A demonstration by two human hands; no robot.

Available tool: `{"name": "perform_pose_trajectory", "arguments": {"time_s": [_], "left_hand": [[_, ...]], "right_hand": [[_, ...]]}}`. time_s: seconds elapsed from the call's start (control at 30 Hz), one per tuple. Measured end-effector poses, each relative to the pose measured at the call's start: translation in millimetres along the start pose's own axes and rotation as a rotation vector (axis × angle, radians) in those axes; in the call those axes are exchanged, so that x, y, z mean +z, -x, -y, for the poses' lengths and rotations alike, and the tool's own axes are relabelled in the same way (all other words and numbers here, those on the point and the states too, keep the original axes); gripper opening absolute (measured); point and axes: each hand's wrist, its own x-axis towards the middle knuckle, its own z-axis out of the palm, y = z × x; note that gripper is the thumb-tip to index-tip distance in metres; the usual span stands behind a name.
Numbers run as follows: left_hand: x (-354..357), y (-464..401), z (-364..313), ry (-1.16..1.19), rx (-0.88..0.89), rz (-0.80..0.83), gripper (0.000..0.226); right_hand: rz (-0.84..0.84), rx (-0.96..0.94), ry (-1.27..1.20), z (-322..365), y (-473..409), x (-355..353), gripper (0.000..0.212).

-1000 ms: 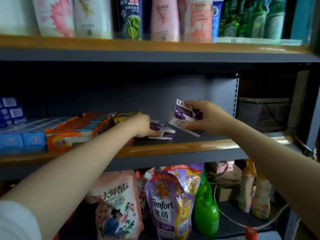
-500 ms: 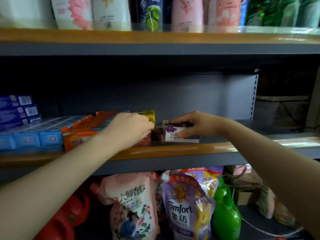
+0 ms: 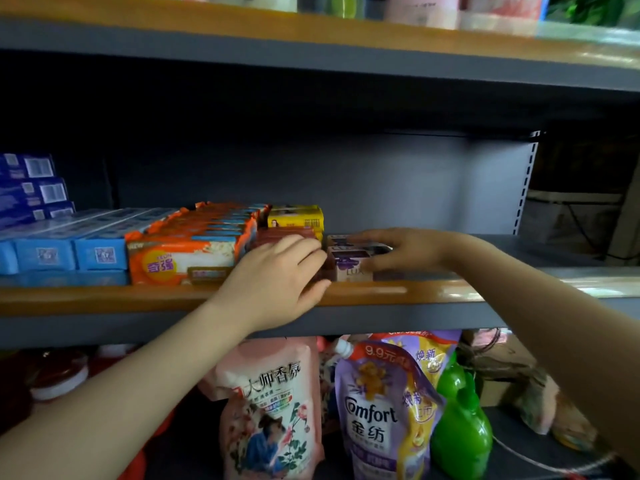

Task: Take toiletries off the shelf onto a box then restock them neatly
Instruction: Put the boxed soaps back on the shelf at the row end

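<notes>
On the middle shelf (image 3: 381, 292) sits a white and purple soap box (image 3: 349, 268), with a second one right behind it. My right hand (image 3: 398, 252) grips the front box from the right, thumb over its top and fingers down its side. My left hand (image 3: 277, 282) holds a dark red-brown soap pack (image 3: 287, 235) just left of the purple boxes, fingers curled over its front end. A yellow soap box (image 3: 296, 216) lies behind that pack. Orange soap packs (image 3: 187, 252) and blue boxes (image 3: 65, 252) fill the shelf to the left.
The shelf right of the purple boxes is bare up to the perforated upright (image 3: 524, 188). Bottles stand on the upper shelf (image 3: 311, 32). Below hang refill pouches, one pink (image 3: 273, 410) and one purple (image 3: 384, 407), beside a green bottle (image 3: 460, 427).
My right hand brought the purple box down from a tilted hold in the air and set it flat on the shelf. My left hand shifted onto the red-brown pack beside it.
</notes>
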Motion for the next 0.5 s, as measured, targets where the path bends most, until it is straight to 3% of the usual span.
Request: {"name": "perform_pose_trajectory", "arguments": {"time_s": [0.1,0.27,0.5], "left_hand": [[4,1,3,0.046,0.006,-0.046,0.040],[4,2,1,0.084,-0.026,-0.062,0.041],[6,4,1,0.100,-0.055,-0.058,0.040]], "right_hand": [[0.023,0.032,0.194,-1,-18,2,0.054],[0.076,0.054,0.176,-12,-45,-3,0.049],[0.024,0.014,0.343,-21,-84,-5,0.055]]}}
